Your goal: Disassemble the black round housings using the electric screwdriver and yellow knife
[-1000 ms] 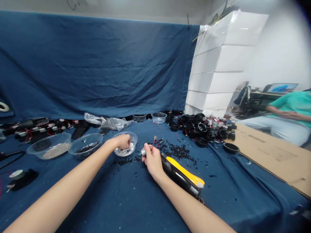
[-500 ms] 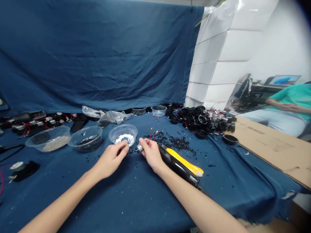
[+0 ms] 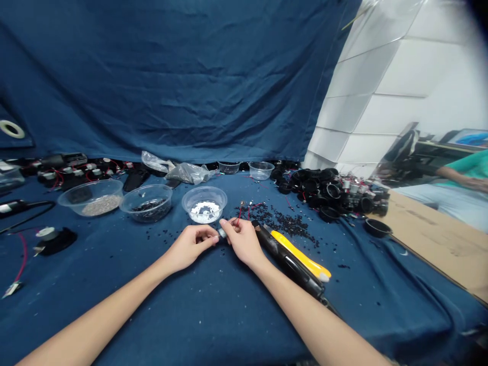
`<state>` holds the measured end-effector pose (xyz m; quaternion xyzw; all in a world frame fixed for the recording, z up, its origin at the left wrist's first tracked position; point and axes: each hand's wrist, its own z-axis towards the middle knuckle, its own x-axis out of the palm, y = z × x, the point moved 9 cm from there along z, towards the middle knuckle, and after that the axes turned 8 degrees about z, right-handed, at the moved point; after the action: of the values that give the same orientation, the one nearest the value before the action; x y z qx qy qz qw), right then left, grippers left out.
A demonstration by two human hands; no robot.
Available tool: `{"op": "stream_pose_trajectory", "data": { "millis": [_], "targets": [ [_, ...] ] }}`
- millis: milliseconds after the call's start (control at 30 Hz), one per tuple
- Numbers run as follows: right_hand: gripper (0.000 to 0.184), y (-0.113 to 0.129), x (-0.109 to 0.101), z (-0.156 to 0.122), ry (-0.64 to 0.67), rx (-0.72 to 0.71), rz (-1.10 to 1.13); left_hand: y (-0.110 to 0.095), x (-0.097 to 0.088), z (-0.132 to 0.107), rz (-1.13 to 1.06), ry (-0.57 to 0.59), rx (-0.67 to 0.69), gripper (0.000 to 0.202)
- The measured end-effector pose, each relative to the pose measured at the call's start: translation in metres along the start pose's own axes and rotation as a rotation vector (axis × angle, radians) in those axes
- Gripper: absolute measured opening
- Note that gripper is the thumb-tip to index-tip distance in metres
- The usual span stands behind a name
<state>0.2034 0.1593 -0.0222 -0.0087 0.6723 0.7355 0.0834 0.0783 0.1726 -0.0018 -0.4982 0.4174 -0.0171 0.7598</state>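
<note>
My right hand (image 3: 244, 241) grips a small silvery motor (image 3: 222, 233) between thumb and fingers, with thin red wires (image 3: 239, 216) rising behind the hand. My left hand (image 3: 192, 246) is pinched closed at the motor's left end, its fingertips touching or almost touching it. Whatever lies in that pinch is too small and covered to make out. Just beyond both hands stands a clear bowl (image 3: 187, 204) of small white pieces. To the right of my right hand lie a black electric tool (image 3: 292, 262) and a yellow-handled tool (image 3: 301, 254).
Clear bowls hold grey bits (image 3: 102, 204) and black parts (image 3: 150, 208) on the left. Tiny black pieces (image 3: 285, 221) are scattered beyond the tools. Black round housings (image 3: 312, 185) are heaped at the back right, beside cardboard (image 3: 430, 223). A seated person (image 3: 467, 178) is at the far right.
My left hand has moved right, from beside the bowl of white pieces to the motor's end. My right hand still holds the motor. The view has shifted slightly left.
</note>
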Motion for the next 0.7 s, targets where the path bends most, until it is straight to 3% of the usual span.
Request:
{"op": "stream_pose_trajectory", "data": {
  "millis": [700],
  "targets": [
    [0.031, 0.028, 0.005, -0.018, 0.014, -0.141, -0.352, 0.000, 0.003, -0.005, -0.081, -0.052, -0.065, 0.022]
  ]
}}
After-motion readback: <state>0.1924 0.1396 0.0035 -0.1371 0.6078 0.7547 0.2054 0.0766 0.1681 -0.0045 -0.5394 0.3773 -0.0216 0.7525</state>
